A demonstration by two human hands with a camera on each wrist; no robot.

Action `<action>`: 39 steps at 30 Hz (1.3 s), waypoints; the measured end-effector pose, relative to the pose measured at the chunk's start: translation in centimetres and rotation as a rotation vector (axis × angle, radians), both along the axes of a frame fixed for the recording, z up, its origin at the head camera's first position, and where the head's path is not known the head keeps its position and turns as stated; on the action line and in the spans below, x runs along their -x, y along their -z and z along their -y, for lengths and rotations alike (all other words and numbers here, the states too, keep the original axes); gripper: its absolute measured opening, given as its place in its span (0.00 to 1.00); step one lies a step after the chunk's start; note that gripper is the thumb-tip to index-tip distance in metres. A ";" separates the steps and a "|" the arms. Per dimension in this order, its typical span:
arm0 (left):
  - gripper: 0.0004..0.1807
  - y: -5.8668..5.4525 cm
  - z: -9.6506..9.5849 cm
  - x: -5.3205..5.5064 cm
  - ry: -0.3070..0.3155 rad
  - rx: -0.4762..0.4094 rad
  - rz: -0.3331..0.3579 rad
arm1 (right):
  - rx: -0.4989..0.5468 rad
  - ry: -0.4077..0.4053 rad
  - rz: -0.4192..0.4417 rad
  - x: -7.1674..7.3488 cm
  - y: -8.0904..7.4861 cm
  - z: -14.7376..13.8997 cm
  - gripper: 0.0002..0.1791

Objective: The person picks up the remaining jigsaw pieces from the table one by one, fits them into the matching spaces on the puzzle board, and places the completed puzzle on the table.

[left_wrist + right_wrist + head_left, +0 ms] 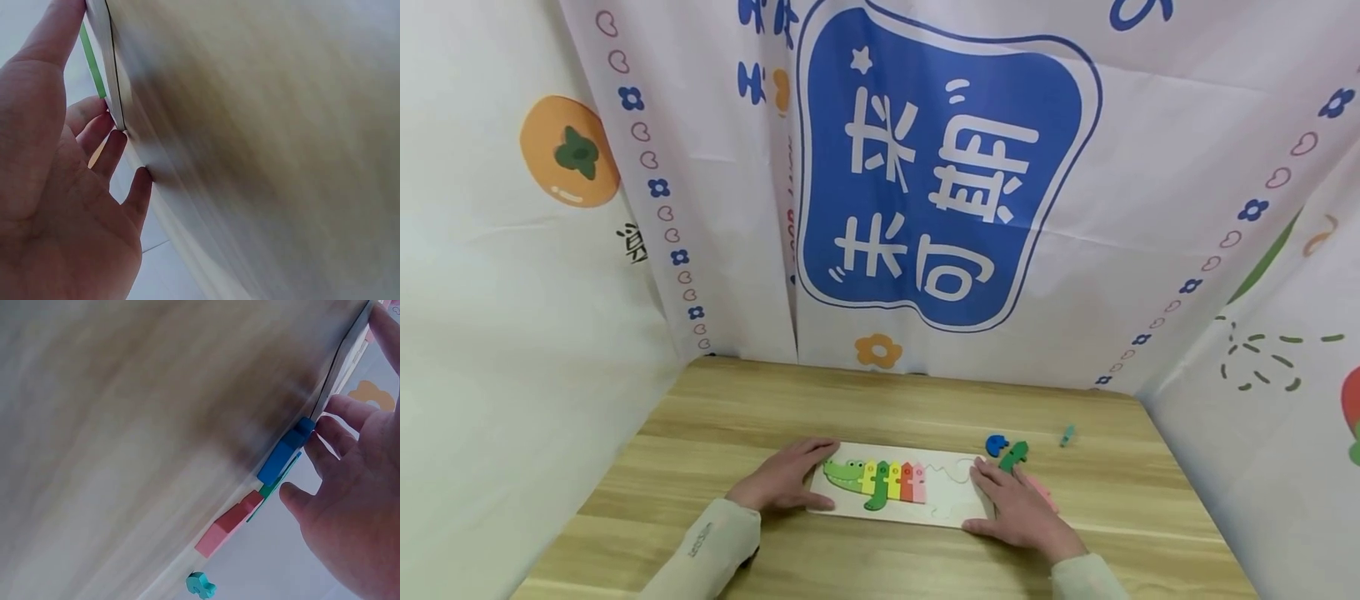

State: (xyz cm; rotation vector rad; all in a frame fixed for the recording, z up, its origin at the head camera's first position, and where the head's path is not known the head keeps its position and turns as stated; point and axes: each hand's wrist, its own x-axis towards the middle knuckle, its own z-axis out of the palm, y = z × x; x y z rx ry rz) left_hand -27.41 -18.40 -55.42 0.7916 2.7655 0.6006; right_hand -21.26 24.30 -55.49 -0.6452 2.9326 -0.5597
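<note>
Currently find one puzzle board (947, 487) flat on the counter (887, 562), directly between both hands, with its long axis left to right. Note left hand (786, 479) at the left end: grip spread, in contact with the edges by thumb and fingers, not curled round. Note right hand (1018, 504) at the opposite end: grip likewise spread and in contact, with no loose piece seen in either palm. Observe bare, outlined area toward the right end, hence nearer the right hand. See loose pieces on that same side, beyond and beside that hand, well apart from the left; judge right hand better placed for reaching them.

Count six pieces on the board: one crocodile head (845, 477), two yellow segments (868, 478), one green leg segment (881, 487), one red segment (907, 485), one pink segment (920, 485). Count four loose: one blue piece (996, 445), one green piece (1014, 455), one pink piece (1047, 495), partly hidden by the right hand, one teal piece (1067, 435), farthest out. Cannot confirm contact between right hand and blue piece.
</note>
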 end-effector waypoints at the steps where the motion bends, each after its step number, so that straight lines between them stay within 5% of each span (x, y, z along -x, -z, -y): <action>1: 0.55 0.0 -0.1 0.0 0.000 0.000 0.002 | 0.001 0.000 0.009 0.0 -0.2 0.0 0.53; 11: 0.54 0.1 -0.3 -0.5 -0.002 -0.025 0.027 | 0.014 0.029 0.027 0.0 -0.6 -0.5 0.52; 18: 0.55 0.2 -0.2 -0.8 -0.015 -0.045 0.046 | 0.086 0.198 -0.038 0.9 -1.3 -2.1 0.41; 27: 0.55 0.0 0.3 -0.6 -0.012 -0.052 0.033 | 0.172 0.353 0.009 2.0 -1.4 -3.7 0.36; 39: 0.55 0.1 0.2 -0.1 -0.008 -0.047 0.025 | 0.129 0.316 -0.012 1.8 -0.5 -4.9 0.32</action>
